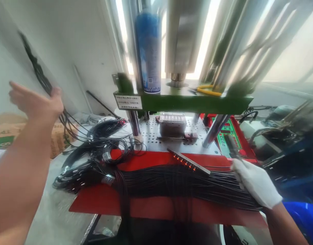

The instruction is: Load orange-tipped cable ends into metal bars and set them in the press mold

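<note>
My bare left hand is raised at the far left, closed around a bundle of black cables that trails down to the bench. My right hand, in a white glove, rests on the right end of a long bundle of black wires lying across a red mat. It is closed on a dark-handled tool that points up and away. A black strip with a row of orange-red connectors lies on the wires near the middle.
A green-framed press stands behind the mat, with a mould block on its perforated plate. A blue spray can and yellow pliers sit on the frame. Coiled black cables pile at left; a red control panel at right.
</note>
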{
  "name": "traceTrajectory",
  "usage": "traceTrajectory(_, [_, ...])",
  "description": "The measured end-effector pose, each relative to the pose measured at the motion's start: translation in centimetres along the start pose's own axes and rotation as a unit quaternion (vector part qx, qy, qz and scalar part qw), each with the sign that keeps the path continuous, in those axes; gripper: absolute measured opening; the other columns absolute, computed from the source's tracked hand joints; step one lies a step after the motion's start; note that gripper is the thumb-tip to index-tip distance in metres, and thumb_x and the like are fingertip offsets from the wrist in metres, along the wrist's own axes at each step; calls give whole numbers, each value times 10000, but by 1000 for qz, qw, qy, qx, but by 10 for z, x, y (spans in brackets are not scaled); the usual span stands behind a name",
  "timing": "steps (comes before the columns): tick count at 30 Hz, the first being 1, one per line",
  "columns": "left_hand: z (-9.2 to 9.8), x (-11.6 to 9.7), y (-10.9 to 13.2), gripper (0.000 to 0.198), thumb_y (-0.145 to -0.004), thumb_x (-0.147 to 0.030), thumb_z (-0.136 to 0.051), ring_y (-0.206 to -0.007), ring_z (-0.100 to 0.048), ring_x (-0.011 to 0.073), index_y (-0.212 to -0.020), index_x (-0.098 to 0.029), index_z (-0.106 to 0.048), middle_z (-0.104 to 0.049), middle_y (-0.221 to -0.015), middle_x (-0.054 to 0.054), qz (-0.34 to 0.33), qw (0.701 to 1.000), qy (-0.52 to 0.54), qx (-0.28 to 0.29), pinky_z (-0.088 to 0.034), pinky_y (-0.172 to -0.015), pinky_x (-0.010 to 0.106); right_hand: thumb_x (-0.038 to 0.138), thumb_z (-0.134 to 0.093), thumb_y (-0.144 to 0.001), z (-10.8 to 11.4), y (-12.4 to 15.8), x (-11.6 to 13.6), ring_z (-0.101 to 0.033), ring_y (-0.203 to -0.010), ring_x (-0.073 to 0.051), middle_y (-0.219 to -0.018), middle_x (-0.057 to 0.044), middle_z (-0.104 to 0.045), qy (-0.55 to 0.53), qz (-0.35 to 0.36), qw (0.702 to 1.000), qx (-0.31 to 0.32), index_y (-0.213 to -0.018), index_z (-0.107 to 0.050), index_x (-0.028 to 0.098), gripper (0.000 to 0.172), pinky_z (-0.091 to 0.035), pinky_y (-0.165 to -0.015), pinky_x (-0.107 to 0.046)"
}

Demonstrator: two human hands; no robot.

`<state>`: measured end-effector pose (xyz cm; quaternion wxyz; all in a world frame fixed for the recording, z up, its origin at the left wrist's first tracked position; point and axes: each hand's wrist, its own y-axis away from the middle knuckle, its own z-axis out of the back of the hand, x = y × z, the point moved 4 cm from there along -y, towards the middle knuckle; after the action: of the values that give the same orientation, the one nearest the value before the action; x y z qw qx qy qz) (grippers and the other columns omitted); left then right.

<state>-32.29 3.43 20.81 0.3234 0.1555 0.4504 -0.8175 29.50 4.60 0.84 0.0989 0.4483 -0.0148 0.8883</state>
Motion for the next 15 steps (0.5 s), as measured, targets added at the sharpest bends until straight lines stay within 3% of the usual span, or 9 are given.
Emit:
traceTrajectory(2, [-22,13,4,978,-723,-427,-691,-1322,-250,402,-1402,59,-183,-279,-1436,277,-20,997,-30,-66,-205,-1086,526,680,-546,-725,-13,-14,14,-522,-516,-166,-534,16,-517,136,45,990,13,-713,-564,217,463,-419,-540,-289])
traceTrajectory(3, [-35,15,15,814,-730,-387,-682,-1266,-358,366,-1341,25,-334,-419,-1354,226,-58,996,-34,-64,-273,-1059,494,659,-562,-727,-20,-22,20,-572,-596,-184,-602,1,-573,182,62,981,19,-764,-579,217,444,-435,-607,-295])
traceTrajectory(5, [-59,11,52,564,-808,-391,-578,-1156,-476,306,-1228,-32,-468,-563,-1191,150,-123,991,-29,-35,-379,-987,437,626,-542,-765,-38,-38,26,-628,-746,-225,-751,-49,-649,250,76,964,50,-876,-596,205,439,-443,-677,-302])
traceTrajectory(7, [-81,-3,101,436,-887,-427,-439,-896,-597,209,-1161,-96,-512,-619,-1058,81,-166,984,-20,65,-455,-870,367,595,-497,-814,-58,-54,30,-641,-839,-258,-872,-112,-671,323,100,937,91,-974,-600,176,460,-442,-707,-316])
traceTrajectory(8, [-92,-14,128,427,-908,-444,-389,-854,-602,178,-1155,-120,-515,-600,-1090,72,-199,971,-9,129,-462,-830,327,588,-500,-818,-67,-60,31,-642,-858,-268,-905,-134,-672,341,106,928,105,-997,-603,165,471,-440,-722,-325])
traceTrajectory(11, [-127,-52,206,389,-895,-455,-400,-800,-603,189,-1080,-153,-561,-624,-1021,68,-283,887,46,361,-464,-767,309,616,-503,-808,-91,-73,34,-641,-866,-285,-956,-158,-668,366,122,914,124,-990,-616,153,510,-440,-739,-347])
traceTrajectory(15, [-170,-92,272,365,-887,-389,-408,-824,-615,193,-1132,-175,-575,-599,-1110,79,-352,807,72,468,-462,-813,312,596,-528,-807,-112,-79,43,-616,-924,-285,-1022,-155,-643,374,163,904,130,-982,-630,153,486,-434,-778,-352])
